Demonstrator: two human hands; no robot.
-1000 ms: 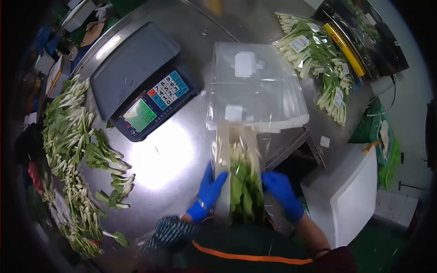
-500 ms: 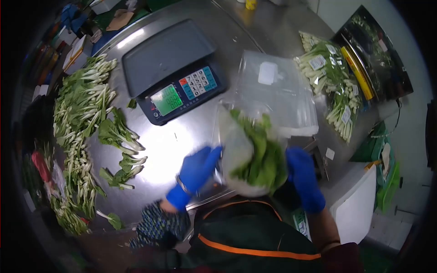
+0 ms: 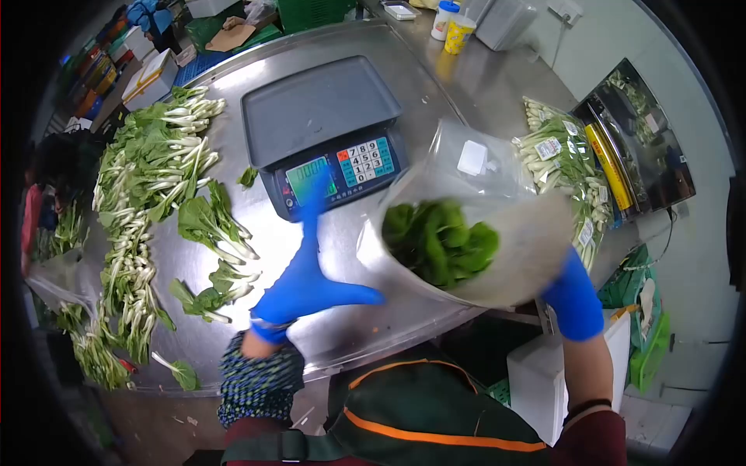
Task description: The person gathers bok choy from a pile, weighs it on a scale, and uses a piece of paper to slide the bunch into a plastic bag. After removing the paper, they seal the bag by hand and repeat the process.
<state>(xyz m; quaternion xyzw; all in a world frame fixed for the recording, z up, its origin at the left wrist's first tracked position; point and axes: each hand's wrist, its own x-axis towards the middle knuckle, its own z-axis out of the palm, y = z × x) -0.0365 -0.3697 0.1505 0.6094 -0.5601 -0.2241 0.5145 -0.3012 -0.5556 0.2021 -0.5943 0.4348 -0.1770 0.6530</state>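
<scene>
A clear plastic bag (image 3: 527,247) is tilted over the table's front edge, with leafy greens (image 3: 441,245) inside, leaves toward me. My right hand (image 3: 575,301), in a blue glove, grips the bag's right side; its fingertips are partly hidden and the bag is blurred there. To the left of the bag, my left hand (image 3: 305,283), also gloved in blue, is open with thumb and fingers spread apart and nothing in it. Its fingers reach in front of the scale's green display (image 3: 301,180). Behind the bag lie flat plastic bags (image 3: 509,175) with a white label on top.
A scale with a grey pan (image 3: 318,109) stands at the back. Loose greens (image 3: 132,233) are heaped on the left of the steel table (image 3: 365,272), with small bunches nearer. Bagged, labelled greens (image 3: 552,147) lie right, beside a wrapping machine (image 3: 614,167). Cups (image 3: 458,35) stand far back.
My left hand has come away from the bag, moving left and opening wide. My right hand has moved right and up, and the bag's side now stretches toward it.
</scene>
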